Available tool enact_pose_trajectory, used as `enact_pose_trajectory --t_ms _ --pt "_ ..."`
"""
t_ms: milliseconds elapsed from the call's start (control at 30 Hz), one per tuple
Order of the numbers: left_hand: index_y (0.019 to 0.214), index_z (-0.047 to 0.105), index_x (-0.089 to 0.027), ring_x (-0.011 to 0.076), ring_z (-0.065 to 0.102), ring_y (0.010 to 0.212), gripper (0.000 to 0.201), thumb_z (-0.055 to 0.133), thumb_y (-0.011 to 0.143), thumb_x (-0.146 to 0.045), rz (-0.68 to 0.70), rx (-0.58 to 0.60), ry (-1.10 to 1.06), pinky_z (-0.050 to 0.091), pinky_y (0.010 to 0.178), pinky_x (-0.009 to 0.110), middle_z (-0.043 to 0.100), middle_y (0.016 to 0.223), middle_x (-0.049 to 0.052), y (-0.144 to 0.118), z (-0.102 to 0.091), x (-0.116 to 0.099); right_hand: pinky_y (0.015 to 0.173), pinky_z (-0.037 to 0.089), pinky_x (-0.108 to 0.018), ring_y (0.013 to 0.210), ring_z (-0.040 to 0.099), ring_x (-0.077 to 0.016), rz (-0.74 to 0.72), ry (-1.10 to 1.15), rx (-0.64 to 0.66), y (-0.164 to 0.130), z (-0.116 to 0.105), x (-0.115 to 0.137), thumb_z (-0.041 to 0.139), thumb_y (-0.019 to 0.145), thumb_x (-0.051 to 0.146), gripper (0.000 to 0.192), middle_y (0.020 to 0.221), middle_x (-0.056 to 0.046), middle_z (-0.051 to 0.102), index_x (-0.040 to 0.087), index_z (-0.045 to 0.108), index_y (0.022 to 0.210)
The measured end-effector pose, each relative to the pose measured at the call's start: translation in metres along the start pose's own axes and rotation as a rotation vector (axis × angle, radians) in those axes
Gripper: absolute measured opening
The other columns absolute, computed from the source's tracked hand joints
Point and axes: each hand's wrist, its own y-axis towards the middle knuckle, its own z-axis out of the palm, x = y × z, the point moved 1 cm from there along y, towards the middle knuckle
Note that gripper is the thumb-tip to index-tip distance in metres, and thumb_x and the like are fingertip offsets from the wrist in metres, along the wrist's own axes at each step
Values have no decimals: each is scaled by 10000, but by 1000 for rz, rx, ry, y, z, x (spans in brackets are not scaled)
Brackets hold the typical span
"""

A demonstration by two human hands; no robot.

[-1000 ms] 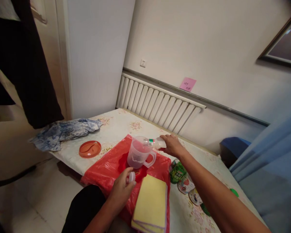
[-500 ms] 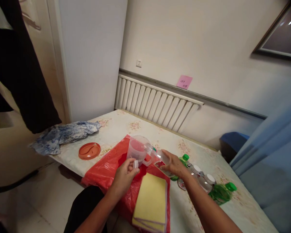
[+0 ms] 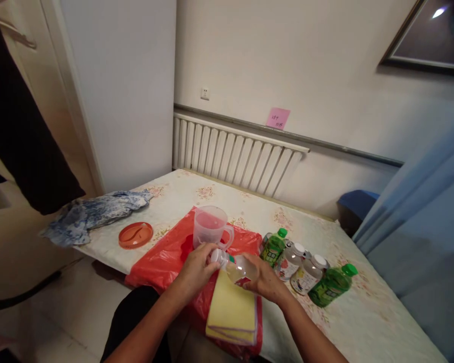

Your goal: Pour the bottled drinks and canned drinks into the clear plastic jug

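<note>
Bottle (image 3: 239, 269) of clear plastic is held tilted in the air, with its neck toward the left, just in front of the jug and above the upper part of the yellow cloths. Right hand (image 3: 264, 279) is grasping the bottle around its body, with the fingers closed against the side. Left hand (image 3: 196, 268) is at the neck end, its thumb and fingers pinching the white cap (image 3: 215, 255) at the mouth; whether the cap is screwed tight, I cannot tell.

Right behind the hands stands the translucent jug (image 3: 209, 228), upright, its handle to the right. Below are the red plastic sheet (image 3: 155, 269) and the yellow cloths (image 3: 232, 308), which lie folded on it. To the right, near the right hand, four more bottles (image 3: 307, 275) stand in a slanting row, green ones at both ends. Farther left, the orange lid (image 3: 135, 235) lies on the flowered tablecloth (image 3: 234, 194), near the crumpled blue-and-white fabric (image 3: 98, 217).
</note>
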Motion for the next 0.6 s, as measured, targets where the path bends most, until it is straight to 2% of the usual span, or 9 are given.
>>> enact_pose_trajectory --t_ms 167,367,600 --pt "1049 659 -206 201 590 857 390 539 689 -111 120 54 50 449 797 310 665 1002 44 -1 0 -4 848 498 -354 960 631 -252 27 -10 -12 -8 2 -2 737 633 160 496 1085 -29 690 223 650 1117" --pt "967 648 -194 203 587 900 311 520 704 -91 175 150 100 437 828 319 644 974 43 -3 -4 -15 934 463 -393 1045 611 -272 2 -32 -52 -15 2 -1 745 626 147 623 1173 -67 674 203 611 1232" --pt "968 633 -198 210 590 953 319 540 692 -69 159 174 108 448 875 332 649 1013 42 -2 -3 -19 873 481 -349 963 621 -246 24 39 -58 -17 7 -5 750 626 153 512 1091 -43 695 196 663 1128"
